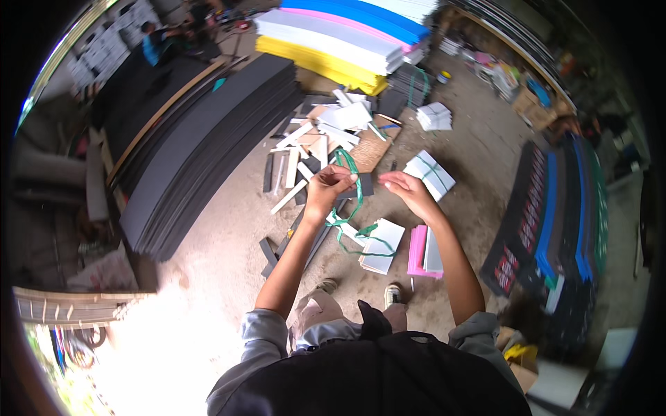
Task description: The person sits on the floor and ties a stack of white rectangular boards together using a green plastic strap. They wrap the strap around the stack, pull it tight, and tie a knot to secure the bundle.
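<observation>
L hand point(333, 187): pinching green strap point(359, 197)!
R hand point(409, 193): half-open, nothing vis. held
Cardbd box point(531, 111): blue item point(538, 91) at top, rest unclear

A thin green plastic strip point(360, 197) hangs in loose loops from the left fingers point(342, 184).

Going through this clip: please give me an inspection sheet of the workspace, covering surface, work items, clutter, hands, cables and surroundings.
Surface: floor, stained, with a glaring patch at lower left.
Work items: green twine, looped, trailing over a small white stack; a pink-and-white stack to its right; a tied white bundle farther ahead.
Clutter: pale and dark offcuts heaped ahead of the hands.
Hands: left hand grips the twine; right hand is apart from it, nothing seen in it.
Cables: nothing seen near the hands.
Surroundings: long dark sheets at left; multicoloured sheet stack ahead; another person at upper left.
</observation>
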### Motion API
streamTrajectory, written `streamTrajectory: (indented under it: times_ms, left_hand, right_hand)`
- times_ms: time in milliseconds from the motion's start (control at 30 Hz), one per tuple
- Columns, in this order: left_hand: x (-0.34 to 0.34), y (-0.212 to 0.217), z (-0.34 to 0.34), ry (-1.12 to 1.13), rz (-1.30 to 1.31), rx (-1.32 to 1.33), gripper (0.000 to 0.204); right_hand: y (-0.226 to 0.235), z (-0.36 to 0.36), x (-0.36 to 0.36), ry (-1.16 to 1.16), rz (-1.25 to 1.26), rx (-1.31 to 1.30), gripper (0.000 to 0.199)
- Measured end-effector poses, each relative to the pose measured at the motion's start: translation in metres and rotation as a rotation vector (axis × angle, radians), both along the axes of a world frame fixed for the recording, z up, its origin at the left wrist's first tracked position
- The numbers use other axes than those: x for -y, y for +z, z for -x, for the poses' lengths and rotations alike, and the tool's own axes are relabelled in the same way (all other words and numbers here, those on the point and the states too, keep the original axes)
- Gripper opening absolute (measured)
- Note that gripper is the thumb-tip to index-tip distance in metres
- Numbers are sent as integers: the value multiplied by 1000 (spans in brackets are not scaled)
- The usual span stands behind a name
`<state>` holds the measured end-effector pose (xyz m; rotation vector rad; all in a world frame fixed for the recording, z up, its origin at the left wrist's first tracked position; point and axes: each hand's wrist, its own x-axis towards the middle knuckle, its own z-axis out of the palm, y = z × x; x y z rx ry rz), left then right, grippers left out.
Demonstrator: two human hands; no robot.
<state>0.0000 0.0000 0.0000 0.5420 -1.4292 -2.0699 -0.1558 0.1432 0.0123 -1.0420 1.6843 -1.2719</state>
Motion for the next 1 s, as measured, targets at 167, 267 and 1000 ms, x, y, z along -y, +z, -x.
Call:
streamTrajectory:
  times_ms: [167, 267, 1000]
  left_hand:
    - [-65, 2, -22, 255, 214, 106, 15]
    - [-106, -2, -25, 396, 367, 236, 16]
    - [-299, 30, -158, 806, 420, 256, 18]
  right_hand:
    - [13, -21, 9, 212, 79, 400, 26]
    - [4, -23, 1, 300, 74, 369, 25]
    - [48, -160, -138, 484, 167, 292, 20]
